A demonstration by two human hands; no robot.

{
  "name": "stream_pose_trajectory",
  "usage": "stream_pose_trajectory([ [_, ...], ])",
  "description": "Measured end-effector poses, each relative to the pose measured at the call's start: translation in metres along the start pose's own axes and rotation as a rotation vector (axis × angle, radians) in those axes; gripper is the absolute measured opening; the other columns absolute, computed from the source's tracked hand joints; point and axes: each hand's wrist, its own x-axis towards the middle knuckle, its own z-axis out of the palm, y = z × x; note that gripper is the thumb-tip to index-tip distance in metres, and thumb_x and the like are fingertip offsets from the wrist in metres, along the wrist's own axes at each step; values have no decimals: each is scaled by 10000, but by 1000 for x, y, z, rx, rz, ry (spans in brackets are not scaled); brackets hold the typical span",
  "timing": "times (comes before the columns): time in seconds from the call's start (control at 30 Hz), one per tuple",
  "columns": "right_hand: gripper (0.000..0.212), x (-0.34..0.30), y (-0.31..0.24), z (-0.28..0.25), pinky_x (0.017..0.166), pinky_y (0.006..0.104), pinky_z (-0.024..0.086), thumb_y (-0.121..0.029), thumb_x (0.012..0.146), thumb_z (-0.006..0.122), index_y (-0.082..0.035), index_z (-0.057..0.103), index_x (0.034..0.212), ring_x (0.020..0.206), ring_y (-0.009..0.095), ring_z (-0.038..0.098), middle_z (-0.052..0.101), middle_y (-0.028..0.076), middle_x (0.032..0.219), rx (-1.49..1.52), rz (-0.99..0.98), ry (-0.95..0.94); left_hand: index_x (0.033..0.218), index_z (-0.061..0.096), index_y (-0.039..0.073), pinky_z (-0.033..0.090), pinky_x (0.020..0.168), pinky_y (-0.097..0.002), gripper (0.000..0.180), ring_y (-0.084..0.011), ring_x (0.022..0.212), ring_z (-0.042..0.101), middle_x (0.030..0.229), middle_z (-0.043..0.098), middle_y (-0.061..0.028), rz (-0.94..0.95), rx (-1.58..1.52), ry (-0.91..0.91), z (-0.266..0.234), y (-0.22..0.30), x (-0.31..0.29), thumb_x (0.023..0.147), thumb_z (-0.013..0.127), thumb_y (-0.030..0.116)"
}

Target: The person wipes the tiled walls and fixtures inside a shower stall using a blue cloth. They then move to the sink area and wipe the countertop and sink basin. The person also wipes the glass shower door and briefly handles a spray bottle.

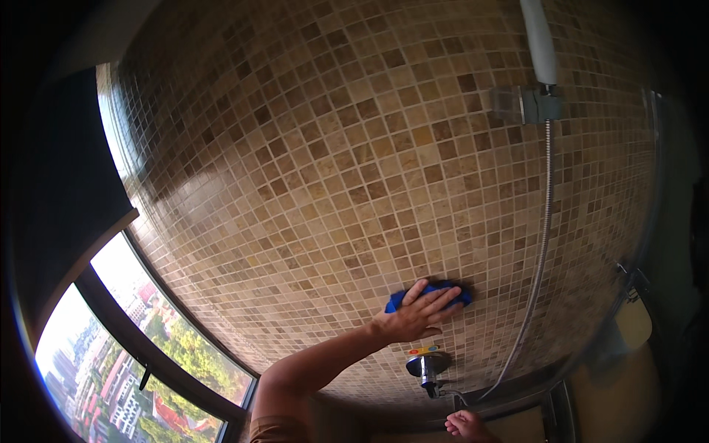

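My left hand [421,319] lies with spread fingers over a blue cloth [452,290] and presses it against the brown mosaic-tiled wall [325,199]. Parts of the cloth stick out on both sides of the fingers. Just beneath that hand, a chrome shower mixer [426,367] with a yellow label on top juts from the wall. Low in the view is my right hand [464,424], its fingers curled in, below the mixer; I see nothing in it and it is apart from the wall.
A metal shower hose [545,207] hangs down the wall from a bracket [539,105] holding a white hand shower [538,40]. At left are windows [111,303] with a dark frame and handle. A glass edge [656,148] with a metal fitting [632,280] stands at right.
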Motion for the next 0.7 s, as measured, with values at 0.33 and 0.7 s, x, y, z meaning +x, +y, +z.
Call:
stream_pose_trajectory([
  [0.33,148,-50,-30,-46,606,287,469,-203,1010,629,-57,656,1015,694,111,564,621,21,800,205,-59,214,1553,412,170,132,1214,-660,648,-427,1478,356,1635,304,-232,-622,166,589,-156,-210,125,1028,451,548],
  [0.7,175,-28,16,-103,612,255,521,-254,1023,648,-100,648,1107,776,89,648,707,1,930,64,-21,187,1521,459,278,195,1253,-592,505,-268,1505,352,1626,384,-66,-283,298,621,-193,-256,245,1025,548,302],
])
